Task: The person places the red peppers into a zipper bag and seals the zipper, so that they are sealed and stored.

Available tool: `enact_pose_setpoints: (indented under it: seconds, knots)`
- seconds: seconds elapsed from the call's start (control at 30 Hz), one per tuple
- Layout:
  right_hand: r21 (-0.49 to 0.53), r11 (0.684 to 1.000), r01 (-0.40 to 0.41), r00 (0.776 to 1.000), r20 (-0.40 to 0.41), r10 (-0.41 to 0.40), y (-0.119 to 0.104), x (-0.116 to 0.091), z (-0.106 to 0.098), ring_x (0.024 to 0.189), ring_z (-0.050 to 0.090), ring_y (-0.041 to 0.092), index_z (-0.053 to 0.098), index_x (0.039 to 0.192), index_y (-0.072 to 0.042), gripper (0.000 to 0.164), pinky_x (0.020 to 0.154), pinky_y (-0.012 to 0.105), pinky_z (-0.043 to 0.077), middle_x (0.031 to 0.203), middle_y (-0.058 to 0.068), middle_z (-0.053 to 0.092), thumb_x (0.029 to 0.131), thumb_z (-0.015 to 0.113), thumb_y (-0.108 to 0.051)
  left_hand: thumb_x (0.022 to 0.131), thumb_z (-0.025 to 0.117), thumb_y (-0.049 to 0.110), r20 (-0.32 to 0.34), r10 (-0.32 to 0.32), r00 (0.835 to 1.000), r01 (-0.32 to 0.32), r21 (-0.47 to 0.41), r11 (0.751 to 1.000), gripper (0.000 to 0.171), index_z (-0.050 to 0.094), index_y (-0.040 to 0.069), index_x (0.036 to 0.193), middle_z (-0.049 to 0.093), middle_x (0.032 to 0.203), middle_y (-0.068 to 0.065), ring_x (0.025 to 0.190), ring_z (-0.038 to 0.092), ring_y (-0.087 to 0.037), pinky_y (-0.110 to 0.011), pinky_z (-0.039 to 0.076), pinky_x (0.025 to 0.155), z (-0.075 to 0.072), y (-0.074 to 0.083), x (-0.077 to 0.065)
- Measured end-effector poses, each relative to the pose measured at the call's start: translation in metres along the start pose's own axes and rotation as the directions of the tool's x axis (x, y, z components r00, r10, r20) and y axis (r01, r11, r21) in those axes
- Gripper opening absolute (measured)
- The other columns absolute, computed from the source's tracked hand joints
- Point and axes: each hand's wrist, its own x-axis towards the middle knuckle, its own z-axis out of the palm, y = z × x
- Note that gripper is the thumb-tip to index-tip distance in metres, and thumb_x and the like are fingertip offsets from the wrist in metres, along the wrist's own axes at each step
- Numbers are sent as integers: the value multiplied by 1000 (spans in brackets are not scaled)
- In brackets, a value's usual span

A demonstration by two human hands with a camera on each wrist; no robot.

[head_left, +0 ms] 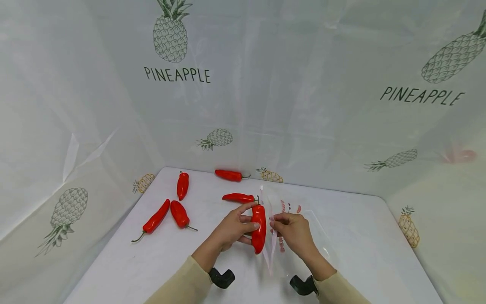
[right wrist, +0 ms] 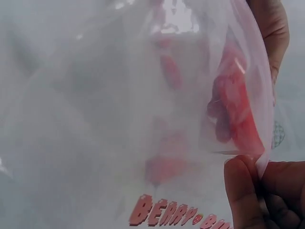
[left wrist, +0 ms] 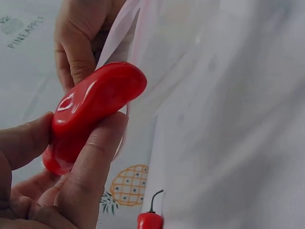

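A glossy red chili pepper (head_left: 259, 230) is gripped between the thumb and fingers of my left hand (head_left: 229, 230), stem pointing away from me. Just to its right stands the parted mouth of a clear plastic zip bag (right wrist: 90, 124), edged in pink and printed with red lettering. My right hand (head_left: 295, 232) pinches the pink edge (head_left: 273, 247) of that mouth. The pepper (left wrist: 95, 105) is beside the opening in the left wrist view. Through the cloudy film in the right wrist view, the pepper and left fingers show as blurred shapes.
Another red pepper (head_left: 238, 197) lies just beyond my left hand, and one more (head_left: 228, 175) sits by the table's back edge. Several peppers, including a long one (head_left: 156, 217), lie on the left of the white table (head_left: 114, 270). Pineapple-printed sheeting (head_left: 284, 105) surrounds the table.
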Motion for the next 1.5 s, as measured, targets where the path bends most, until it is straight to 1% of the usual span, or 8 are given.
enact_pose_setpoints:
  seconds: [0.37,0.63,0.87,1.03,1.17,1.33,1.4,1.5]
  knots:
    - [-19,1000,-10,1000,-1,10,-3,-1,2,68,71,13,83,105,-6,12,68,29,64,85,3,79,94,79,-10,96,78,14,2,0,1000,0,15,1000,72,46,22,160,69,127,-20,93,77,-29,-43,66,68,-5,1,-1]
    - [-2,1000,-12,1000,13,12,-5,-4,1,68,72,14,83,106,-8,13,68,30,65,88,3,79,94,79,-12,96,77,13,40,1,999,-2,24,1000,69,49,22,158,71,127,-19,93,78,-30,-45,67,70,-3,6,2]
    - [22,1000,-20,1000,13,20,-8,-7,-4,66,73,15,82,110,-5,16,66,30,65,86,5,77,95,78,-10,94,77,10,60,-10,998,1,156,988,67,52,21,156,71,121,-15,93,74,-26,-43,67,67,-1,3,1]
    - [18,999,-29,1000,7,29,-9,-6,-4,62,72,16,81,109,-4,16,61,28,64,83,5,75,95,78,-9,94,77,11,97,-10,995,-4,146,989,68,52,25,156,72,122,-13,98,73,-26,-44,67,70,-7,2,-2]
    - [10,1000,-15,1000,12,15,-6,-5,0,63,70,15,81,109,-2,15,62,28,64,85,6,76,95,77,-7,94,76,9,176,-19,984,0,108,994,67,53,24,156,73,122,-12,100,73,-26,-44,67,72,-15,10,-8]
    - [-11,1000,13,1000,23,-13,-3,-6,5,63,70,13,82,107,-3,14,62,27,64,87,6,78,96,76,-7,95,75,9,301,-68,951,56,47,997,63,54,17,154,75,119,-13,99,75,-27,-43,67,73,-23,16,-13]
    - [-14,1000,17,1000,27,-16,-4,-7,7,62,69,13,82,106,-4,13,62,27,64,87,5,78,96,76,-7,96,74,10,315,-92,945,83,40,996,61,55,15,153,76,116,-13,97,76,-26,-41,67,72,-25,15,-13]
    - [-4,1000,18,999,37,-18,-6,-10,8,62,69,13,82,105,-4,12,62,27,64,85,5,77,95,76,-7,97,73,11,287,-109,952,100,44,994,60,53,12,153,77,111,-13,92,77,-26,-41,66,71,-26,14,-13]
